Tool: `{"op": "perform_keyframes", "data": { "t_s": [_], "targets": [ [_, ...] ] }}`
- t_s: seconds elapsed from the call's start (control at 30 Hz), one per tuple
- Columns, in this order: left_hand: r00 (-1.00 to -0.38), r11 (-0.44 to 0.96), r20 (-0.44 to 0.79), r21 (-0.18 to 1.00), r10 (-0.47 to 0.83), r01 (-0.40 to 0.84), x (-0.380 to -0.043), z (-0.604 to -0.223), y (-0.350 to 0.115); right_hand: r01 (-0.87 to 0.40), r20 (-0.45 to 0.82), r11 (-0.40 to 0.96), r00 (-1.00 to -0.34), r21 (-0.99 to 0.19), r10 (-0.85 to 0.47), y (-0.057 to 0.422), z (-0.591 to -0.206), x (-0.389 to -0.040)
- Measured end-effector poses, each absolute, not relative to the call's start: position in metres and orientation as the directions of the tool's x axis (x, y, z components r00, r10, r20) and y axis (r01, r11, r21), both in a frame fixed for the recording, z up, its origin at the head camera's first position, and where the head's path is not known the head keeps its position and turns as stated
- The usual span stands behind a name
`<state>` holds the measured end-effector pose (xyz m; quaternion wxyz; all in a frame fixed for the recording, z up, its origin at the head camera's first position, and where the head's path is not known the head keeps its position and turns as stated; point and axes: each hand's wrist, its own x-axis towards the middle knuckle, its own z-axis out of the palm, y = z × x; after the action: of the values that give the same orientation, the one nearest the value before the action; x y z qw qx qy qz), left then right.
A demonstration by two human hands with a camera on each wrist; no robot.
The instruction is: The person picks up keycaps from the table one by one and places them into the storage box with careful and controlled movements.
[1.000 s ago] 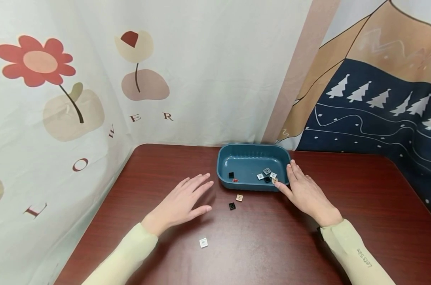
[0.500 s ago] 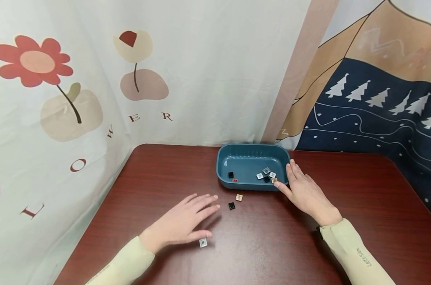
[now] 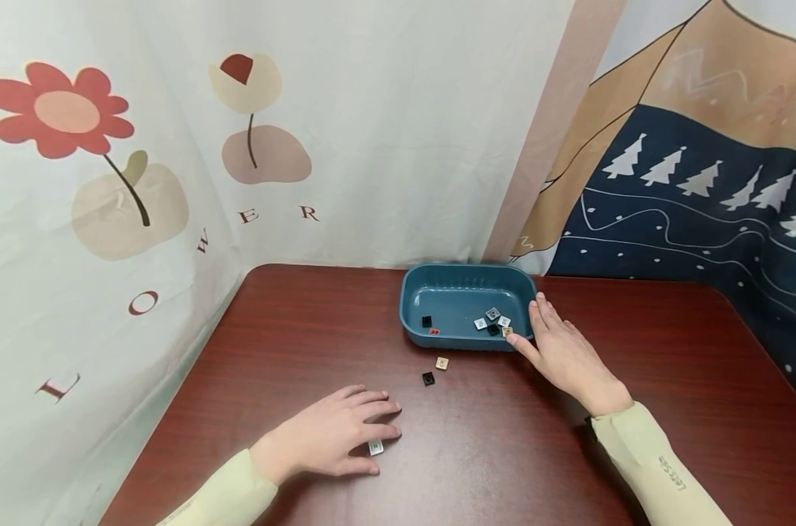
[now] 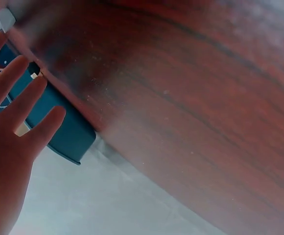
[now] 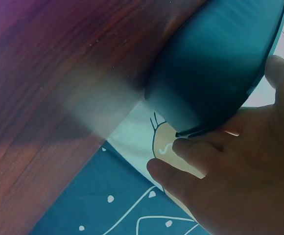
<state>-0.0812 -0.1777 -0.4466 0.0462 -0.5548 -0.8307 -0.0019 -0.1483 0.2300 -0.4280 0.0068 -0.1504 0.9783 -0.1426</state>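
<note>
On the table lies a white keycap, partly covered by the index finger of my left hand in the head view. That hand is low over the wood, its fingers spread, with the thumb on the near side of the keycap. In the left wrist view the white keycap shows just beyond the fingertips. My right hand rests against the right end of a blue tray, thumb at the front rim and fingers straight along the side. The right wrist view shows the tray wall beside these fingers.
In front of the tray lie a beige keycap and a black keycap. Inside it are several more, among them a red keycap and a grey keycap. Printed curtains hang behind the table.
My left hand has come down and nearer, from left of the tray to the white keycap. The right hand stays at the tray's end.
</note>
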Motion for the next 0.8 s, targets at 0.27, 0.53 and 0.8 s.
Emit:
{"op": "perform_keyframes", "data": {
  "t_s": [0.27,0.53,0.8],
  "targets": [
    [-0.352,0.358,0.1,-0.056,0.931,0.932,-0.0762,-0.4482,-0.1788,-0.292,0.031,0.914,-0.955,-0.282,-0.296,0.2308,-0.4292,-0.1492],
    [-0.338,0.347,0.122,-0.059,0.933,0.936,-0.0718,-0.4456,-0.1729,-0.29,0.028,0.915,-0.955,-0.281,-0.295,0.2313,-0.4286,-0.1487],
    [-0.334,0.346,0.145,-0.068,0.931,0.936,-0.0732,-0.4446,-0.1716,-0.289,0.032,0.913,-0.956,-0.287,-0.292,0.231,-0.429,-0.1481]
  ]
}}
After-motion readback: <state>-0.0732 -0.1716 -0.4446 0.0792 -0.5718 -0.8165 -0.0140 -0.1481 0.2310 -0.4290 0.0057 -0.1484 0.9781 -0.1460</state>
